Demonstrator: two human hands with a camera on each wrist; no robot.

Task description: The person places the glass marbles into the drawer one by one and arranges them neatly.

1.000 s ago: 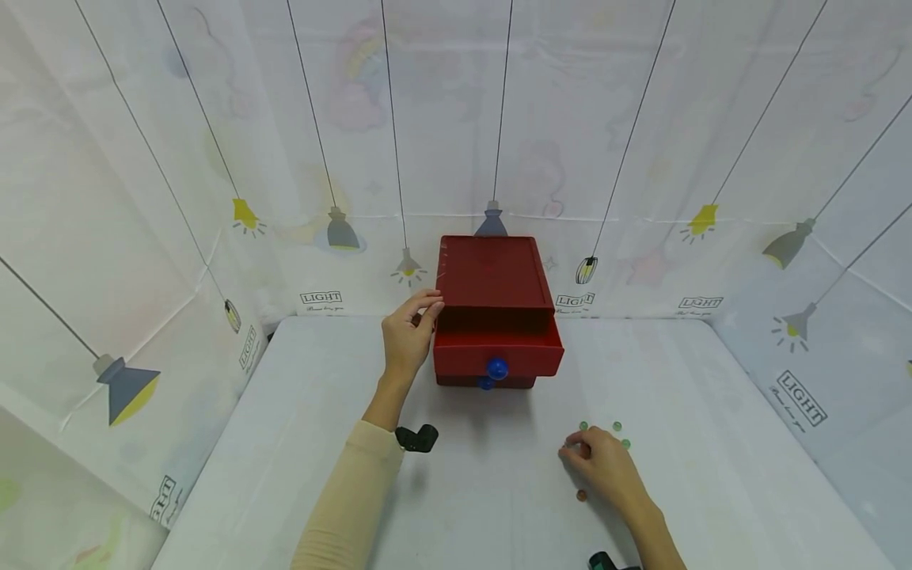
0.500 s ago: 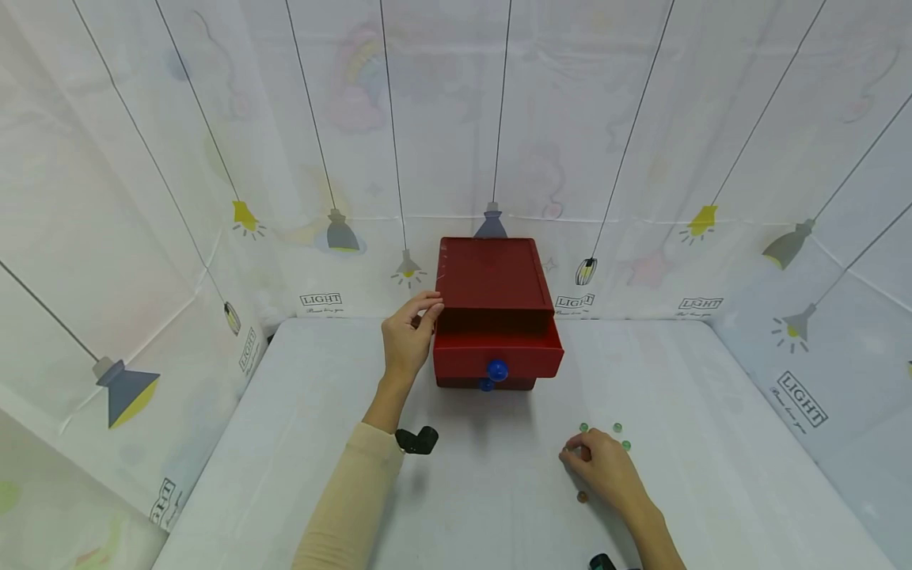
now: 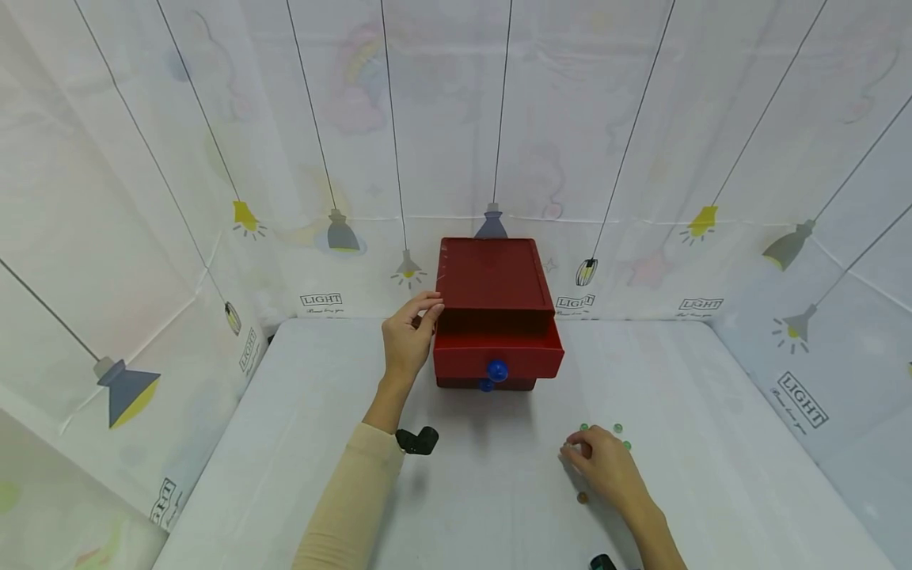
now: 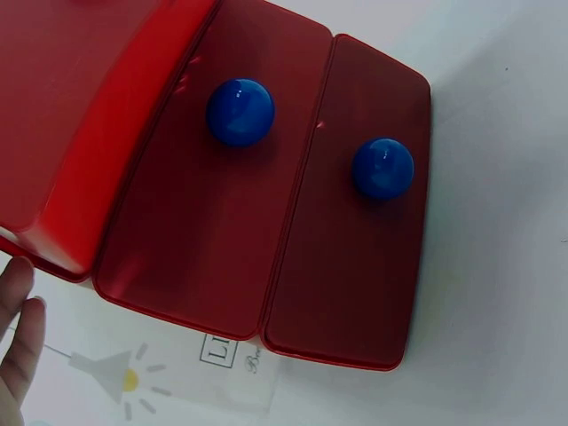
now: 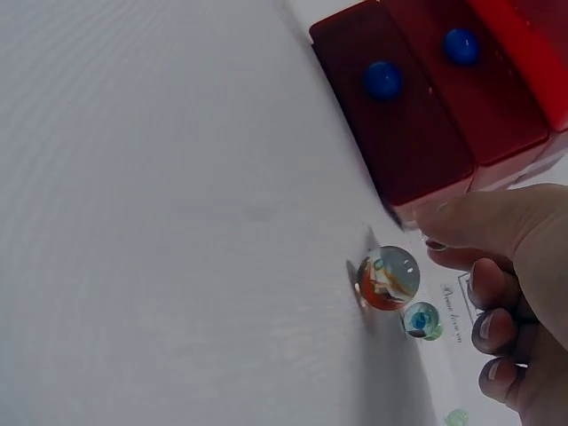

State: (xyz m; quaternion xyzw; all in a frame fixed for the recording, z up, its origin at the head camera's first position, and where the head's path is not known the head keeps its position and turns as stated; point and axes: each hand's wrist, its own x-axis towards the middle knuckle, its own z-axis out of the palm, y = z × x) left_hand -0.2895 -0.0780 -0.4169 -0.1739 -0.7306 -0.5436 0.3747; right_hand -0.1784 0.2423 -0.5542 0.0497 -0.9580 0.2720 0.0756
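Note:
A dark red drawer unit (image 3: pixel 492 273) stands at the back of the table, its top drawer (image 3: pixel 499 360) pulled out. My left hand (image 3: pixel 408 336) touches the unit's left side, fingertips near the front edge; in the left wrist view two fingertips (image 4: pixel 22 306) show beside it. My right hand (image 3: pixel 606 467) is low over the table, thumb and forefinger tips pinched on a small pale marble (image 3: pixel 566 445), mostly hidden by the fingers. An orange-and-clear marble (image 5: pixel 388 278) lies close to this hand. Green marbles (image 3: pixel 617 427) lie beyond it, with a blue-centred marble (image 5: pixel 421 319) in the right wrist view.
The lower drawers, fronted by blue knobs (image 4: pixel 383 169), are closed. The white table (image 3: pixel 492 491) runs back to a printed cloth wall (image 3: pixel 641 158). A black wrist device (image 3: pixel 416 440) sits at my left wrist.

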